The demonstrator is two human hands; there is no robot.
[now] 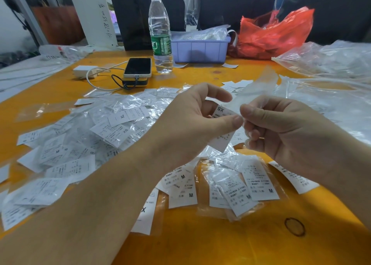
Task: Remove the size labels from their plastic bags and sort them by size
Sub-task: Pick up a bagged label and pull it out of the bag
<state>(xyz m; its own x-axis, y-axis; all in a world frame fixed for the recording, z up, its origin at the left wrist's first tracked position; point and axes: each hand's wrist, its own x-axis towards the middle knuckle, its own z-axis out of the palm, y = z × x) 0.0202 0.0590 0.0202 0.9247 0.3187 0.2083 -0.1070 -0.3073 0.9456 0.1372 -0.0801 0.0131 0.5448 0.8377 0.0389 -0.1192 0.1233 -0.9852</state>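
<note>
Pinching one XS label (221, 129) in left hand (192, 122) fingers, right hand (285, 130) gripping one clear bag (255, 90)

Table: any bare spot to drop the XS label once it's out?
Bare orange table near the front edge, below the M labels, and between the water bottle and both hands. Crowded: bagged-label pile at left, empty bags at right.
</note>
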